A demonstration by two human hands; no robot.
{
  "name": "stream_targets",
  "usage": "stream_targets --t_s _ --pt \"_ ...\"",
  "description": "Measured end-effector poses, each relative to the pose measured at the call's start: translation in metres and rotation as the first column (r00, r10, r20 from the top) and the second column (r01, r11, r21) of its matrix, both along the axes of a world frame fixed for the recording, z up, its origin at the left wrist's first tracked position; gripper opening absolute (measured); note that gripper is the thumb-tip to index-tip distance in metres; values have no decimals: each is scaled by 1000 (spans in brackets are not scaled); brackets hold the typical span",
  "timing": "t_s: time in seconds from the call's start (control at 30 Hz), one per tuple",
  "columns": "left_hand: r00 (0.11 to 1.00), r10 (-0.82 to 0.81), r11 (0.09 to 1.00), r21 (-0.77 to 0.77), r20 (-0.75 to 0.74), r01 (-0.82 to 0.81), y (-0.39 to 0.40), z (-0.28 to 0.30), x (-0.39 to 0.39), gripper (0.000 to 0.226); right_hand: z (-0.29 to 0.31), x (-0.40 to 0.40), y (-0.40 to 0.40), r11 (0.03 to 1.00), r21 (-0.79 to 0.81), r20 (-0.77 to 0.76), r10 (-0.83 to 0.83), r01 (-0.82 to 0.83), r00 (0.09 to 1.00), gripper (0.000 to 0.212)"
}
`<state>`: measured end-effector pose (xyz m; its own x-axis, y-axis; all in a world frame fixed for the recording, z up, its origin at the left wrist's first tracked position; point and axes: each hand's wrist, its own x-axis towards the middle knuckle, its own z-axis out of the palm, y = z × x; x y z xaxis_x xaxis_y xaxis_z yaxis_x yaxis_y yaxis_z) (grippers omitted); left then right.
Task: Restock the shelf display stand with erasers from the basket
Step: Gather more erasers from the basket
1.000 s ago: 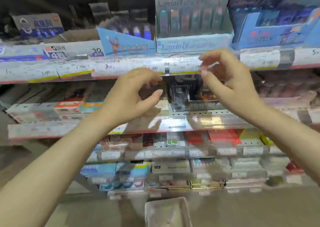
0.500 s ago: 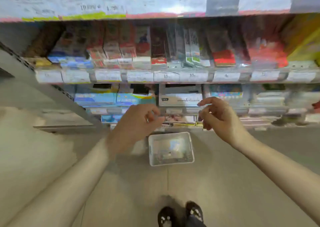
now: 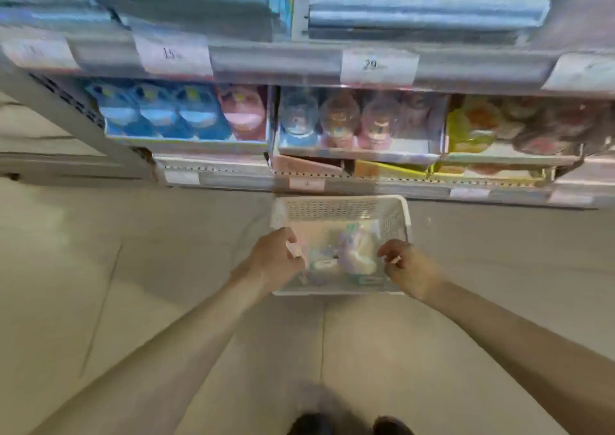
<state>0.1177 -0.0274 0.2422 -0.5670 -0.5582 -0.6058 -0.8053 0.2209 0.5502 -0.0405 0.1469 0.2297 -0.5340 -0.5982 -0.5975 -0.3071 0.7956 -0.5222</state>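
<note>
A white perforated basket [image 3: 342, 209] stands on the floor below the lowest shelf. Inside it lie pastel erasers [image 3: 354, 253], blurred, some of them in small packs. My left hand [image 3: 274, 261] is over the basket's left side, its fingers pinched on a small pale eraser [image 3: 295, 251]. Over the right side is my right hand [image 3: 411, 270], with curled fingers. A pale spot sits at its fingertips, and I cannot tell whether that is an eraser. The display stand is out of view.
Low shelves [image 3: 299, 65] with price labels fill the top of the view, holding boxes of blue and pink toys [image 3: 186, 115] and dome-shaped items [image 3: 342, 118]. Beige floor tiles [image 3: 133, 268] surround the basket. My shoes [image 3: 349, 424] are at the bottom edge.
My view has dropped from the upper shelves to the floor. Both hands came down from shelf height into the basket, which now looks much nearer and larger.
</note>
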Motion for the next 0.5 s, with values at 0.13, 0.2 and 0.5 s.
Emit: stream_targets --t_s 0.13,0.2,0.5 --pt "998 54 998 -28 13 -53 10 -96 -13 35 -84 -6 -13 996 89 -48 16 -12 999 32" --pt "999 24 998 -63 28 -22 15 -135 -24 39 -117 -11 -22 993 116 -65 20 -13 998 36" --pt "938 5 988 -146 347 49 15 -246 -61 88 -234 -25 -63 986 149 -54 -70 78 996 52"
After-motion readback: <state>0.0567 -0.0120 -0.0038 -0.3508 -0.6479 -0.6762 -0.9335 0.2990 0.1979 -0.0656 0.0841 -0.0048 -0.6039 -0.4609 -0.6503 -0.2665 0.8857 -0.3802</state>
